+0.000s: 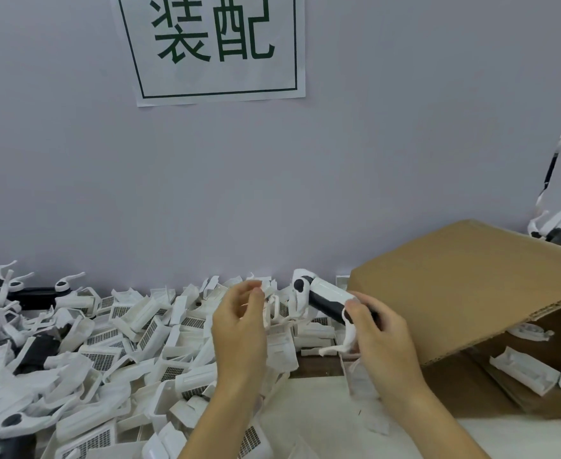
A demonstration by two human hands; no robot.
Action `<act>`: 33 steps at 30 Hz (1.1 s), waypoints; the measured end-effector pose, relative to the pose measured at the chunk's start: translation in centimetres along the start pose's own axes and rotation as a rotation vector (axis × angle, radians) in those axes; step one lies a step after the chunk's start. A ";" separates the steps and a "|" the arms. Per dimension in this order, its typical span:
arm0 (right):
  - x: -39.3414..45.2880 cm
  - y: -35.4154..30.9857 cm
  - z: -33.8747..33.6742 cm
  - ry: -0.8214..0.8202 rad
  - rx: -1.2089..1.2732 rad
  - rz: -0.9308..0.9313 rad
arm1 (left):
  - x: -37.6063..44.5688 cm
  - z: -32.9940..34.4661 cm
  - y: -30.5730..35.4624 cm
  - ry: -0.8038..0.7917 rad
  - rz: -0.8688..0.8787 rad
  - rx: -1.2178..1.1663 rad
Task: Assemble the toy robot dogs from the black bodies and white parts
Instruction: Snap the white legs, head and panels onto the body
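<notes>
Holding a part-built dog (325, 298) in the right hand (383, 339) above the desk (309, 422), with a white part (270, 308) pinched in the left hand (239, 326).

The right hand's fingers curl round the rear end of the dog, whose black body carries a white top cover and white legs; it points up and to the left, toward the wall (272, 180). The left hand, just beside it, has thumb and fingertips closed on a thin white part; its exact shape is blurred. A heap of white parts (123, 342) covers the desk's left half, with black bodies (35, 352) and a few built dogs mixed in at far left. A cardboard box (464, 293) lies tipped at right, white parts inside it. A paper sign (212, 48) with green characters hangs on the wall.
</notes>
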State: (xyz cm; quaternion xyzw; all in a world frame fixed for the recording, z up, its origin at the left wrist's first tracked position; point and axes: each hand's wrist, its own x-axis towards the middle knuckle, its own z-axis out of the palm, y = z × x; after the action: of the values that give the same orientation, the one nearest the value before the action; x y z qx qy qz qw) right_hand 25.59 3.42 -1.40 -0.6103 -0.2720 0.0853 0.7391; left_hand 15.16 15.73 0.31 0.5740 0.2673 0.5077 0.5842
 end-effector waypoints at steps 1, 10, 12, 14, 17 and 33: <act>0.0 -0.1 0.0 -0.047 0.052 0.031 | 0.1 -0.1 -0.1 -0.049 -0.048 -0.046; 0.2 0.5 -0.5 -0.251 0.189 0.115 | 0.0 0.1 -0.4 -0.263 -0.215 -0.162; 0.2 0.5 -0.5 -0.308 0.186 0.112 | 0.1 -0.1 -0.3 -0.246 -0.213 -0.174; 0.0 0.0 -0.5 -0.357 0.156 0.125 | 0.2 -0.2 -0.4 -0.216 -0.226 -0.193; -0.1 -1.2 -0.8 -0.406 -0.083 0.081 | 0.5 -0.4 -0.6 -0.155 -0.260 -0.177; 0.1 -4.5 -2.3 -0.520 -0.763 -0.063 | 1.3 -1.1 -0.3 -0.193 -0.354 -0.206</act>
State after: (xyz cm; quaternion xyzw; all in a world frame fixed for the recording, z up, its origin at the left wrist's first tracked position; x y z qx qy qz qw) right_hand 25.93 0.37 2.65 -0.7886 -0.4785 0.1069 0.3711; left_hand 14.64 17.38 0.19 0.5014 0.2534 0.3647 0.7426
